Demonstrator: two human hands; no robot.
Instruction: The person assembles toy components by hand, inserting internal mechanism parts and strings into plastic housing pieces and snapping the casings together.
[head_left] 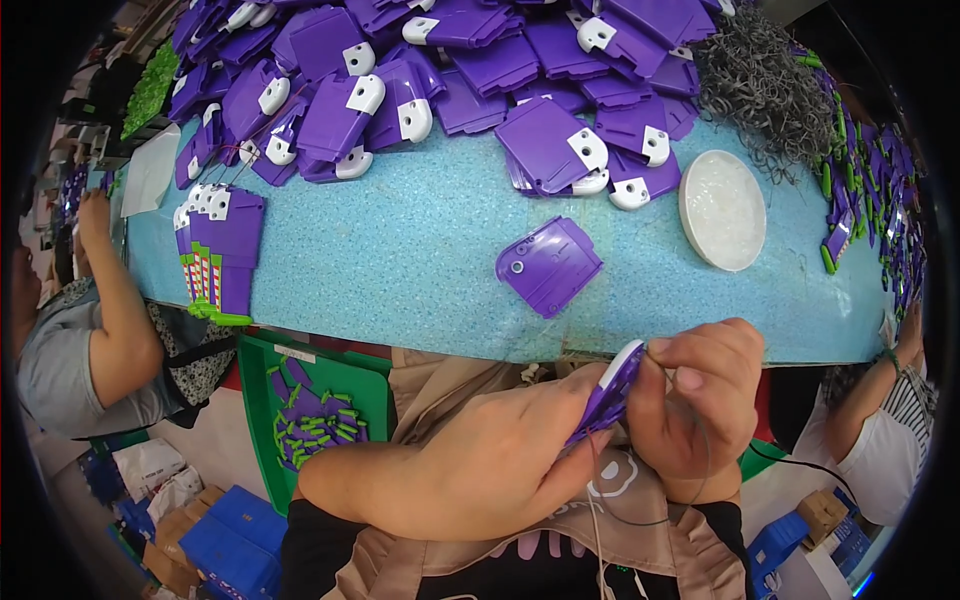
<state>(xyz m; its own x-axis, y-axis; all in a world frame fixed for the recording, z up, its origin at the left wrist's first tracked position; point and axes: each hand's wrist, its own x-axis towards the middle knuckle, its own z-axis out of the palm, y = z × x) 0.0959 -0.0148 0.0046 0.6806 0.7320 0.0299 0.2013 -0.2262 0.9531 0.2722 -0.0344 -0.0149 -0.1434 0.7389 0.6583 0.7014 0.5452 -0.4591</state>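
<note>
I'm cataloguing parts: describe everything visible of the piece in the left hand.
The piece looks like hard plastic, purple with white along its upper edge. It slants upward to the right, nearly edge-on, by the near edge of the blue table. The left hand grips it, hiding part; the right hand is at its right side, contact unclear.

We angle our left hand (495,440) rightward, back up and fingers bent; our right hand (703,390) sits just beside it, thumb and fingertips pinching.
</note>
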